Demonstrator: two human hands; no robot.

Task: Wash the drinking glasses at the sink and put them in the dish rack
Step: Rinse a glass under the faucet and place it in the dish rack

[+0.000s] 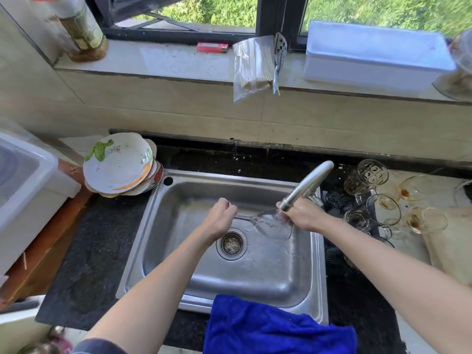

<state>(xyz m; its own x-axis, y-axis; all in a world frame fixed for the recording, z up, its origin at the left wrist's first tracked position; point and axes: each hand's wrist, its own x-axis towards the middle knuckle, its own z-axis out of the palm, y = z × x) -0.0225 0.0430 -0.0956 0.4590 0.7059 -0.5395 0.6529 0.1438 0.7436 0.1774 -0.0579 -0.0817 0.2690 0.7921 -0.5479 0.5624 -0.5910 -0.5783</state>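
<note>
A clear stemmed glass (272, 224) lies on its side over the steel sink (178, 241), under the tap's spout (306, 186), with water running into its bowl. My left hand (220, 218) grips its stem. My right hand (304, 215) is at the bowl's rim, fingers on the glass. Several dirty glasses (383, 200) with brown residue stand and lie on the counter to the right of the sink. A white plastic bin (23, 190) stands at the far left; I cannot tell whether it is the dish rack.
A stack of dirty plates (120, 164) leans at the sink's back left corner. A blue cloth (275, 325) hangs over the sink's front edge. The windowsill holds a bottle (81, 29), a red lighter (212, 47), bagged chopsticks (252, 65) and a white box (375, 54).
</note>
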